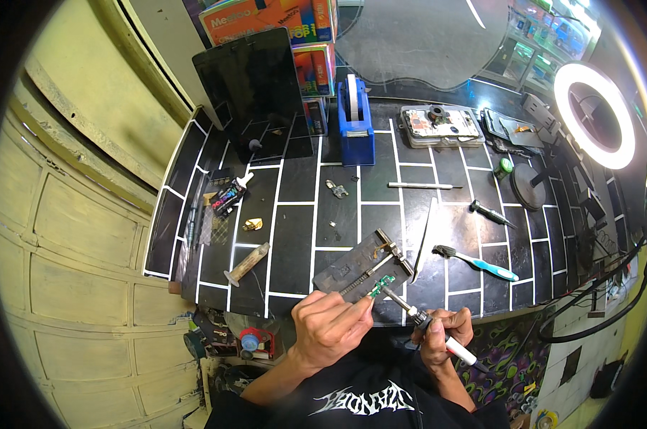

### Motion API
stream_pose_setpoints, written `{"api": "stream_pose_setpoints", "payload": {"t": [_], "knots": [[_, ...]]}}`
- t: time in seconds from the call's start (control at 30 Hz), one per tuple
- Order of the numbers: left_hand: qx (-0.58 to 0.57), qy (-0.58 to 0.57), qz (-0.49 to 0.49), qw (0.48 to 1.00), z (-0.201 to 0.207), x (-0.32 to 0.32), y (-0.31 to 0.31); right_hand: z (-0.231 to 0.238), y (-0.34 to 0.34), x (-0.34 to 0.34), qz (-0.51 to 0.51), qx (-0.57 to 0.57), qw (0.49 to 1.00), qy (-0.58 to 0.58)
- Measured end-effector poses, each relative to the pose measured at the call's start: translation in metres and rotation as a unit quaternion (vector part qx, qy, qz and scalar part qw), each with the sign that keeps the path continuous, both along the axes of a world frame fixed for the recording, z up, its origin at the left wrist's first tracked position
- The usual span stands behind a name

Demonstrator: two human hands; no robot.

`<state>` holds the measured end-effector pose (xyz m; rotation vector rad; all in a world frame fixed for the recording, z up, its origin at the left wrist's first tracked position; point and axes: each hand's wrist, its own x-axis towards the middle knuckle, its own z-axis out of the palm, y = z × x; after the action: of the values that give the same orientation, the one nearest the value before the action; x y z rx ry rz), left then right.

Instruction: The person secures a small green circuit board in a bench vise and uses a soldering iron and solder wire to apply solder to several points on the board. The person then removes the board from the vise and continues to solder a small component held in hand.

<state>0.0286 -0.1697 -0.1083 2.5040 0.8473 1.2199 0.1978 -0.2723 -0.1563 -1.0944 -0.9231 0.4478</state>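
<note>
My left hand point(330, 330) pinches a small green circuit board point(380, 286) at the front of the bench. In my right hand point(445, 336) is a soldering iron point(407, 306), gripped around its dark collar, with a white handle end sticking out to the lower right. The iron's metal tip points up and left and meets or nearly meets the board; contact cannot be made out. Just behind both hands lies a dark board holder point(348, 268) with a metal clamp rail. To its right rests a pair of thin tweezers point(424, 239).
On the black bench with white lines are a blue-handled brush point(480, 264), a screwdriver point(491, 214), a metal pen-like tool point(425, 186) and a syringe point(247, 264). Behind stand a blue tape dispenser point(357, 139), a dark tablet point(255, 93) and a lit ring lamp point(566, 93).
</note>
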Motion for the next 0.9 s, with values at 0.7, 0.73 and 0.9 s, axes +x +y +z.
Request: {"api": "stream_pose_setpoints", "payload": {"t": [0.7, 0.73, 0.9], "knots": [[-0.009, 0.004, -0.006, 1.0, 0.0, -0.002, -0.001, 0.001, -0.003, 0.001, 0.024, 0.033, 0.996, 0.081], [-0.015, 0.002, -0.007, 1.0, 0.002, -0.002, -0.002, 0.009, 0.0, -0.001, 0.027, 0.04, 0.993, 0.109], [-0.105, -0.065, -0.049, 0.991, 0.014, 0.0, -0.008, 0.015, 0.014, 0.012, 0.112, 0.048, 0.99, 0.069]]}}
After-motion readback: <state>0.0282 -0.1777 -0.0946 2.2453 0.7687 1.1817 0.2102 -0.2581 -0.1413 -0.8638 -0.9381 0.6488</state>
